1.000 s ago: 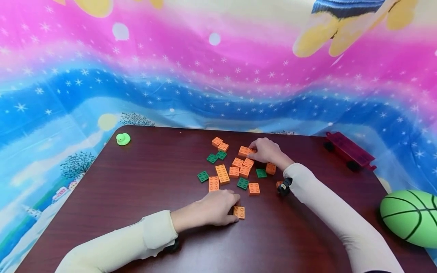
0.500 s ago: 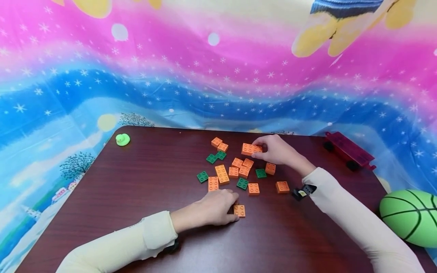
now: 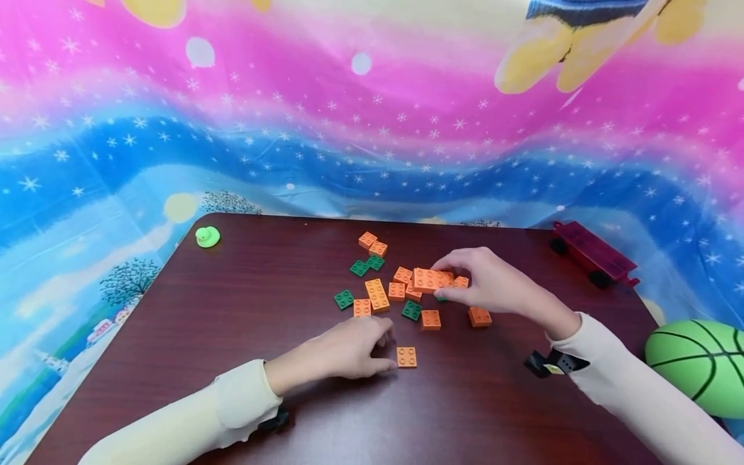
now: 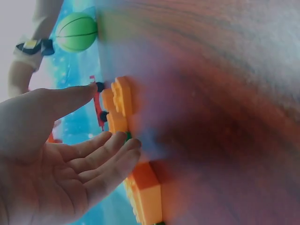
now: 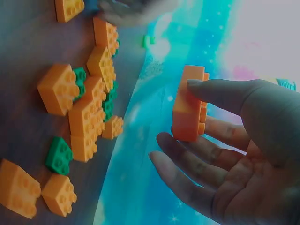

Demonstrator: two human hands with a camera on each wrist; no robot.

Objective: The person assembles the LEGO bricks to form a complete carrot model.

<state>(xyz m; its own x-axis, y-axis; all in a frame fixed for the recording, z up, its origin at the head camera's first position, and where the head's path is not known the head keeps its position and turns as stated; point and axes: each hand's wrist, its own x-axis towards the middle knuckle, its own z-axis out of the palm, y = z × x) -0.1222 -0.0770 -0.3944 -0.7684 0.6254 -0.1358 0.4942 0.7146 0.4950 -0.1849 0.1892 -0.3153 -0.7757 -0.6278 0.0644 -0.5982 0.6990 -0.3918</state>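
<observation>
Between thumb and fingers, my right hand [image 3: 494, 283] pinches a long orange building brick [image 3: 431, 279]. The right wrist view shows this brick [image 5: 188, 104] raised off the table, studs turned toward the palm. Below it in the head view lie small orange bricks, partly covered. My left hand [image 3: 351, 345] hovers low over the table, fingers loosely extended and holding nothing, as the left wrist view of the hand [image 4: 70, 173] confirms. Just right of its fingertips sits a small square orange brick [image 3: 406, 357], apart from them.
Several orange and green bricks, such as a green one [image 3: 343, 299] and a longer orange one [image 3: 376, 295], lie mid-table [image 3: 261, 278]. A green toy duck [image 3: 207, 237] stands far left. At right are a red toy skateboard [image 3: 594, 252] and a green ball [image 3: 694, 368].
My right hand has lifted the long orange brick from the back of the pile and brought it nearer. My left hand has let go of the small orange brick and drawn back left.
</observation>
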